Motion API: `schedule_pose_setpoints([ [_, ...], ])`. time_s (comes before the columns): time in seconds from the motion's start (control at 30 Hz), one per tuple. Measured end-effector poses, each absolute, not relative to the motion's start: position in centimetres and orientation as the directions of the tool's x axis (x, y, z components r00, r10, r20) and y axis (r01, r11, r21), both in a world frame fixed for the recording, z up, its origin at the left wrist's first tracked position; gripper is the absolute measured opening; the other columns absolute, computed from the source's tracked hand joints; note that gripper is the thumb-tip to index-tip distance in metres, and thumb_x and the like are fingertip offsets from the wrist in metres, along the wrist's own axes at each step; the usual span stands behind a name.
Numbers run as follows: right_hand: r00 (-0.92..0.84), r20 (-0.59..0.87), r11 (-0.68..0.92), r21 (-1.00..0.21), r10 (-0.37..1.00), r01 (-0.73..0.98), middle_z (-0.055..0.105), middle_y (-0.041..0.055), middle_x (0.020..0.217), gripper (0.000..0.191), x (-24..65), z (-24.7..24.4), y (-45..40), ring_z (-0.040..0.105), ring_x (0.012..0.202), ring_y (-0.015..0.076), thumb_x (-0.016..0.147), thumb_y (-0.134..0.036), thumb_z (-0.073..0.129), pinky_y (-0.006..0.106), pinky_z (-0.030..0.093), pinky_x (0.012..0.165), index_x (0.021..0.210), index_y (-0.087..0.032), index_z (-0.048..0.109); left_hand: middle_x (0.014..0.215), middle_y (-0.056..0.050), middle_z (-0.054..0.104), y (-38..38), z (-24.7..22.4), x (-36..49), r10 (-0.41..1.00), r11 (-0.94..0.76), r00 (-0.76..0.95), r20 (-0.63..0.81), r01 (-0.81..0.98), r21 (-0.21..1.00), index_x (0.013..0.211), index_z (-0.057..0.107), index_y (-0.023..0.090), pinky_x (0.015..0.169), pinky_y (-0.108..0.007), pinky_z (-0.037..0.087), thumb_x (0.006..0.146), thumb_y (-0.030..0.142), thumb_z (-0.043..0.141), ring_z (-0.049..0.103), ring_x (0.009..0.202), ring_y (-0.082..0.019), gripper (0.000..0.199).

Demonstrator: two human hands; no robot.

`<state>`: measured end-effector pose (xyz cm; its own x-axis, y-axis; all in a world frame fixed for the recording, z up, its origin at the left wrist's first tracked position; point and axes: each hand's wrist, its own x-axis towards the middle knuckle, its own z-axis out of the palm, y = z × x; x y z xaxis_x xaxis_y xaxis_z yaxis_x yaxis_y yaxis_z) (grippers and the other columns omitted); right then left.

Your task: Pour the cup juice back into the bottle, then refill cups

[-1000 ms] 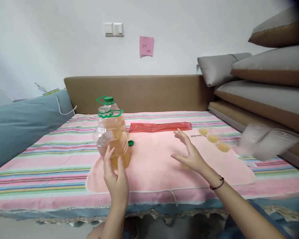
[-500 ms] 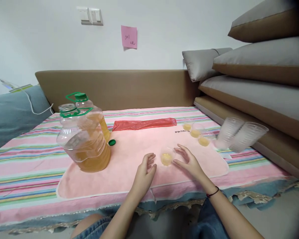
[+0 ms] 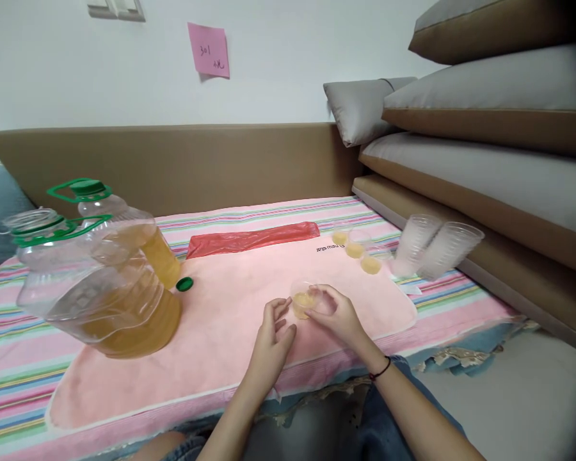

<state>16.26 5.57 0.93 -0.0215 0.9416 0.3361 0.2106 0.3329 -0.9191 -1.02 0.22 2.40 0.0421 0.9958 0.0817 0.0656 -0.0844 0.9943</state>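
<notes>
A clear plastic cup (image 3: 301, 306) with some yellow liquid stands on the pink mat (image 3: 230, 320). My right hand (image 3: 333, 314) has its thumb and fingers around the cup's right side. Just left of the cup is my left hand (image 3: 273, 336), fingers curved and apart, holding nothing. Three similar cups with a little yellow liquid, the nearest one (image 3: 371, 264) included, form a slanting row behind on the right. Two stacks of clear cups (image 3: 448, 251) lean beside them.
A large uncapped jug (image 3: 120, 320) of yellow liquid stands at left, with a capped jug (image 3: 160, 250) behind it. A green cap (image 3: 185, 283) lies beside them. Crumpled red plastic (image 3: 252, 240) lies at the back. Cushions (image 3: 484, 153) are piled at right.
My right hand has closed in from the cup's right side and now grips it. My left hand stays beside the cup, fingers a little more curled. The view has turned right and moved closer.
</notes>
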Motion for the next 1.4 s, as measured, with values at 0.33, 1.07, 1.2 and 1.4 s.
schedule_pose_setpoints([
  [0.33, 0.344, 0.365, 0.325, -0.931, 0.865, 0.168, 0.071, 0.0111, 0.109, 0.048, 24.4, -0.4, 7.1, 0.066, 0.107, 0.0278, 0.064, -0.041, 0.082, 0.051, 0.048, 0.102, 0.104, -0.019, 0.066, 0.139, -0.01, 0.057, -0.5, 1.9, 0.8, 0.882, -0.458, 0.376, 0.285, 0.536, 0.709, 0.128, 0.057, 0.023, 0.115, -0.051, 0.038, 0.088, 0.019, 0.048, 0.046, 0.137, -0.028, 0.041],
  [1.07, 0.65, 0.25, 0.221, -0.967, 0.718, 0.127, 0.07, 0.012, 0.109, 0.056, 33.0, -2.8, 9.5, 0.068, 0.098, 0.0295, 0.052, -0.04, 0.084, 0.048, 0.055, 0.087, 0.101, -0.019, 0.066, 0.127, -0.008, 0.066, -1.4, -0.7, 1.4, 0.577, -0.793, 0.709, 0.406, 0.606, 0.07, 0.125, 0.054, 0.015, 0.103, -0.051, 0.053, 0.089, 0.01, 0.045, 0.059, 0.123, -0.028, 0.037],
  [1.2, 0.641, 0.24, 0.208, -0.97, 0.729, 0.127, 0.069, 0.0117, 0.109, 0.055, 33.1, -3.0, 9.5, 0.068, 0.096, 0.0288, 0.053, -0.039, 0.084, 0.046, 0.056, 0.084, 0.101, -0.019, 0.066, 0.128, -0.009, 0.065, -1.3, -0.8, 1.3, 0.565, -0.795, 0.716, 0.409, 0.605, 0.038, 0.126, 0.054, 0.013, 0.101, -0.051, 0.054, 0.088, 0.009, 0.045, 0.06, 0.122, -0.029, 0.039],
  [1.4, 0.645, 0.239, 0.204, -0.97, 0.726, 0.13, 0.069, 0.0098, 0.11, 0.053, 33.0, -3.1, 9.4, 0.068, 0.095, 0.0269, 0.053, -0.039, 0.084, 0.044, 0.056, 0.084, 0.099, -0.021, 0.065, 0.127, -0.009, 0.066, -1.2, -0.8, 1.4, 0.55, -0.8, 0.722, 0.421, 0.6, 0.017, 0.124, 0.055, 0.013, 0.101, -0.05, 0.055, 0.088, 0.01, 0.045, 0.06, 0.122, -0.029, 0.038],
])
